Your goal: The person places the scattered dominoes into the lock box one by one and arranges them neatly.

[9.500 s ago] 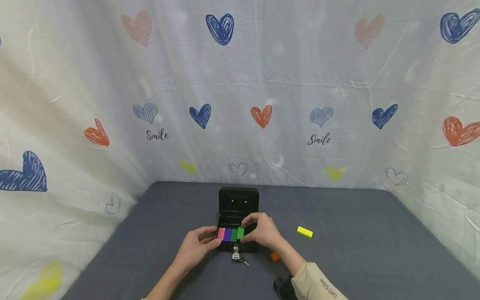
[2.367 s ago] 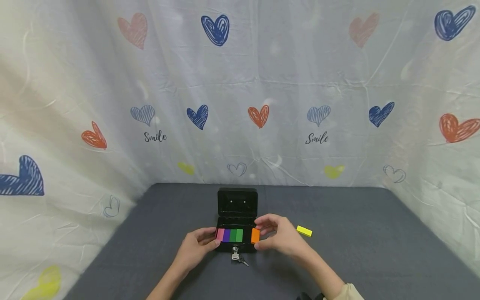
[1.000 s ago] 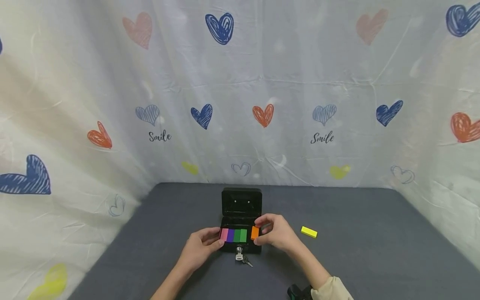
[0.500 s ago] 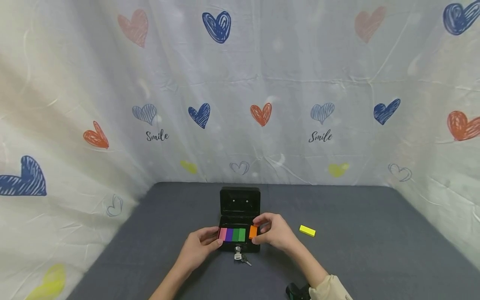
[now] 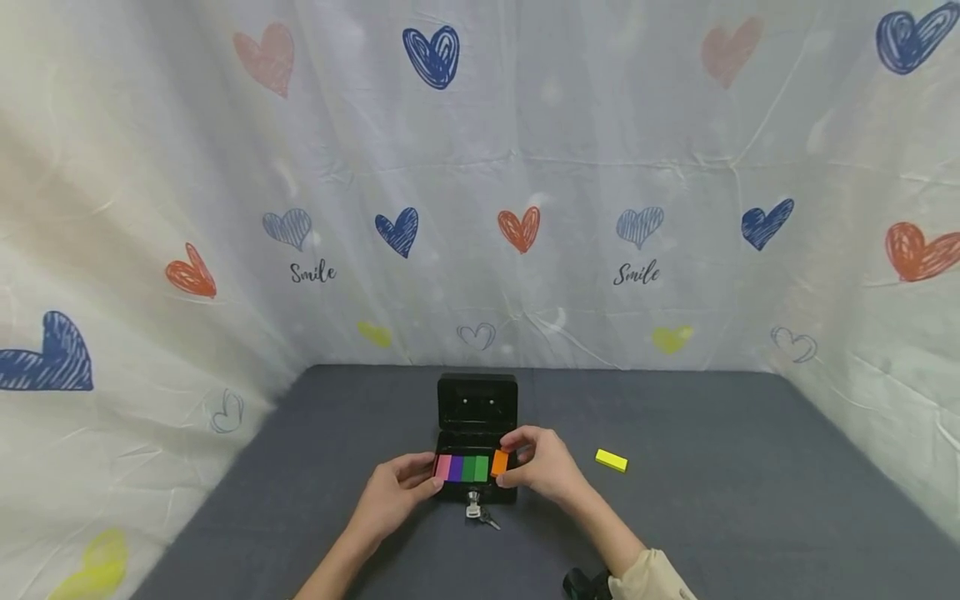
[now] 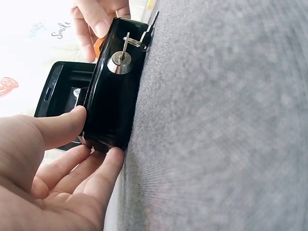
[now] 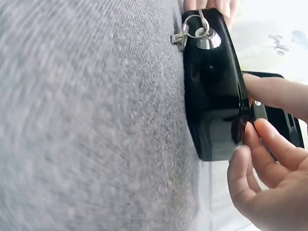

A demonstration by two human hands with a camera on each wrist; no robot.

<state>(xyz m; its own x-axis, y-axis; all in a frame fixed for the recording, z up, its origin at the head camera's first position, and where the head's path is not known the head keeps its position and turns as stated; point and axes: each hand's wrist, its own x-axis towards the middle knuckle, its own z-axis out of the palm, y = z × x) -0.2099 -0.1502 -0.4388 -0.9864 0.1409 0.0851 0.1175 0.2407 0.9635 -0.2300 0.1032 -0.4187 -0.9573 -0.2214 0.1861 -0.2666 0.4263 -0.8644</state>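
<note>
A small black cash box [image 5: 477,404] stands with its lid raised in the head view. My left hand [image 5: 390,496] grips its left end, thumb on the front corner and fingers along the side wall. Inside lie a pink block [image 5: 443,468], a purple block [image 5: 456,468] and two green blocks [image 5: 475,468], side by side. My right hand [image 5: 543,467] pinches an orange block [image 5: 498,462] between thumb and fingers, just right of the green ones. From the right wrist, most of that block is hidden behind the box wall [image 7: 214,96].
A key [image 6: 124,48] sits in the front lock, with a second one hanging from its ring. To the right on the grey cloth [image 5: 712,500] lies a yellow block [image 5: 611,460]. A white curtain [image 5: 570,125] printed with hearts hangs behind the table.
Earlier my right hand was at the green blocks while the orange block lay on the cloth. Since then it has brought the orange block over the box and moved it left toward the green ones.
</note>
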